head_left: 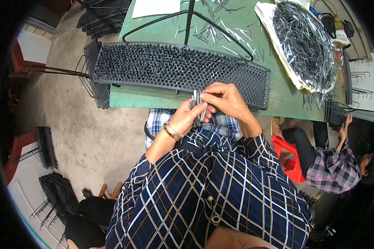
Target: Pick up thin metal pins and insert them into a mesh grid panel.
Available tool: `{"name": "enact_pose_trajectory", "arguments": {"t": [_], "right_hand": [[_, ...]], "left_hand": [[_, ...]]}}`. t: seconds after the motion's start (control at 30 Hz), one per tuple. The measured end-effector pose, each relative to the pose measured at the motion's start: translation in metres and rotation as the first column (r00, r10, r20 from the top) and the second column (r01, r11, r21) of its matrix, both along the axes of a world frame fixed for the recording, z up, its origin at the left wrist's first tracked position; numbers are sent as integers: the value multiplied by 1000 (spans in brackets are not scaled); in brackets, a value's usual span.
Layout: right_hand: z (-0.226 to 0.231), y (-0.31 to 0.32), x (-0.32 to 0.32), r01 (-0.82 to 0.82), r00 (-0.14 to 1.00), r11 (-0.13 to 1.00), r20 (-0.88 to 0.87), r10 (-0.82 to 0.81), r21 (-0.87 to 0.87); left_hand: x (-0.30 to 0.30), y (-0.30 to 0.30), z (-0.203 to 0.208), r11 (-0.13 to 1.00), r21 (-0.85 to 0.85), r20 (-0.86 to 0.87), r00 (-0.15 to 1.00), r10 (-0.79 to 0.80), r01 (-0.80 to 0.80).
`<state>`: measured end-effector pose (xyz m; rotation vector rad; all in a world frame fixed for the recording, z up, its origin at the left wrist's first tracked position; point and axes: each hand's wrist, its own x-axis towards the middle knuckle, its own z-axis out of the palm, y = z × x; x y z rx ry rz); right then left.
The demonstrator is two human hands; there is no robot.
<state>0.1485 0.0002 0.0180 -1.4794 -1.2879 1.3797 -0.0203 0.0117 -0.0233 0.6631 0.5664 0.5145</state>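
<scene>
My left hand (183, 119) is closed round a small bundle of slim grey metal rods (195, 96), held upright at the near edge of the green table (133, 98). Thumb and fingers of my right hand (230, 101) pinch together at the top of that bundle, on one or more rods. Just beyond both hands lies a long black perforated rack (153, 65) with a bent wire frame (188, 27). Dark rods fill most of its holes on the left and middle; toward the right end many holes stand bare.
A white sack (274, 54) heaped with loose metal rods (305, 45) stands on the table's right. More rods (214, 31) lie scattered behind the rack, near a white sheet (156, 7). Similar racks (60, 193) hang at the left. Another person (332, 168) sits at right by a red stool (293, 164).
</scene>
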Motion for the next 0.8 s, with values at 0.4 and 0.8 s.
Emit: {"name": "enact_pose_trajectory", "arguments": {"t": [0.4,0.8], "right_hand": [[-7,6,3,132,988,991,-77,-132,-6],[-26,33,-2,303,906,815,117,-408,494]], "left_hand": [[-1,0,2,998,-67,5,1000,22,-21],[2,-1,-13,997,-68,-94,995,22,-28]]}}
